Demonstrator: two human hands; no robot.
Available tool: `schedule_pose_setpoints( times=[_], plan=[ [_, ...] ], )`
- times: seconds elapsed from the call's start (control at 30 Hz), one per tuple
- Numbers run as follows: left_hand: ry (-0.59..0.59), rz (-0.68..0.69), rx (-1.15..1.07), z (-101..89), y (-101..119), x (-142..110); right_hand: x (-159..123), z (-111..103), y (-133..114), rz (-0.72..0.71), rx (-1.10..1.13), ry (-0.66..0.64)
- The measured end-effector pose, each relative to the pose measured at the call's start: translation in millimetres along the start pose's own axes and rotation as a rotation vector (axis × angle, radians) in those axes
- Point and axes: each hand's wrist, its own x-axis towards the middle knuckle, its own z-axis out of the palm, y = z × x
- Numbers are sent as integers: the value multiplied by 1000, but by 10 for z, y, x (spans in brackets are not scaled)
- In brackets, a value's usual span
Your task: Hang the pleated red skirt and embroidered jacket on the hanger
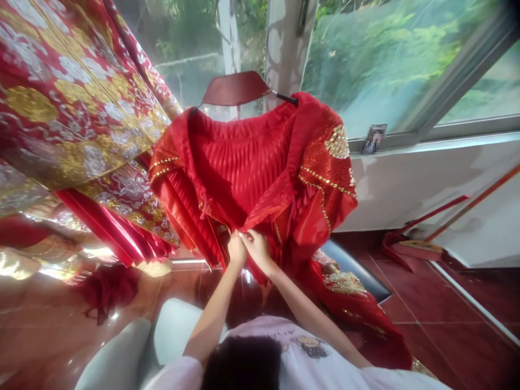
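1. Two hands: left hand (259,250) and right hand (236,250), fingertips pinched nearly closed on the front edge of one red garment (239,157).
2. The garment hangs from one hanger (235,88) before the window (377,70).
3. Shirt (300,346) lettering: too blurred to read.
4. One dustpan (418,249), on the floor (430,303) at right; contents unclear.

What the left hand (236,250) and right hand (259,250) pinched on the red garment (239,157) was too small to tell. Pixels blurred a small object (374,139) on the windowsill (450,144). The picture's left and top edges cut off the patterned garment (81,97); draped red cloth (377,330) partly hid the black surface (363,273).
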Motion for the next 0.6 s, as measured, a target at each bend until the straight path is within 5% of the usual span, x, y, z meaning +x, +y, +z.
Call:
schedule_pose_setpoints(
  times=[0.33, 0.6],
  plan=[
    [-135, -124, 96, 98, 135, -403, -365, -98, -13, -57, -82, 45],
    [-147, -143, 89, 118, 201, -443, -303, -82, -338, 213, -121, 48]
  ],
)
